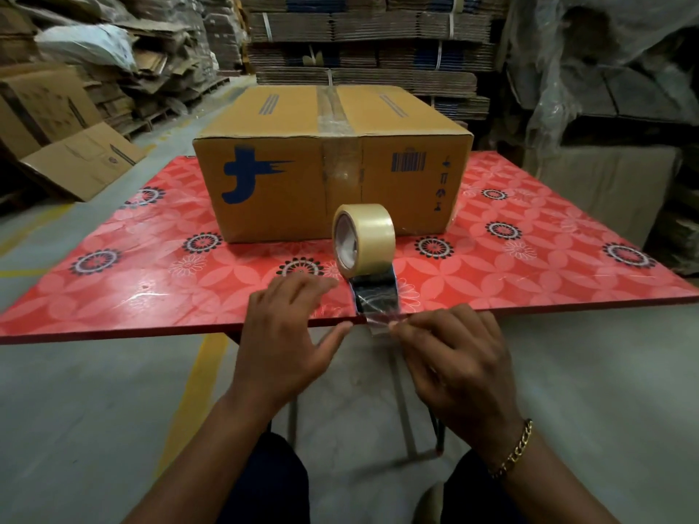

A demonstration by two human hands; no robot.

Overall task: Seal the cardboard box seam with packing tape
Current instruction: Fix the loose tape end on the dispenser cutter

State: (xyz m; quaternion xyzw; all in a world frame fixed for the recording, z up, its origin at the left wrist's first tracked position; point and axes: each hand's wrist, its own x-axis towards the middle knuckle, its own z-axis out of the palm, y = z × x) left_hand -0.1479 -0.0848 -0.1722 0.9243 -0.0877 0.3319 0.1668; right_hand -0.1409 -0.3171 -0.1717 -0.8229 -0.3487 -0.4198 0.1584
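Note:
A brown cardboard box [287, 172] with a blue logo sits on the red flowered table [151, 281]. Clear tape runs along its top seam and down the front face. A roll of clear packing tape [364, 238] stands on edge just in front of the box. A strip of tape [376, 304] leads from the roll to the table's near edge. My right hand [457, 364] pinches the strip's free end at that edge. My left hand [289, 334] rests flat with fingers spread on the table, left of the strip.
Flattened cartons [363, 35] are stacked high behind the table. Loose boxes [68, 145] lean on the floor at left, and plastic-wrapped piles [605, 88] stand at right. The table's metal legs [404, 410] show below the near edge. Yellow lines mark the concrete floor.

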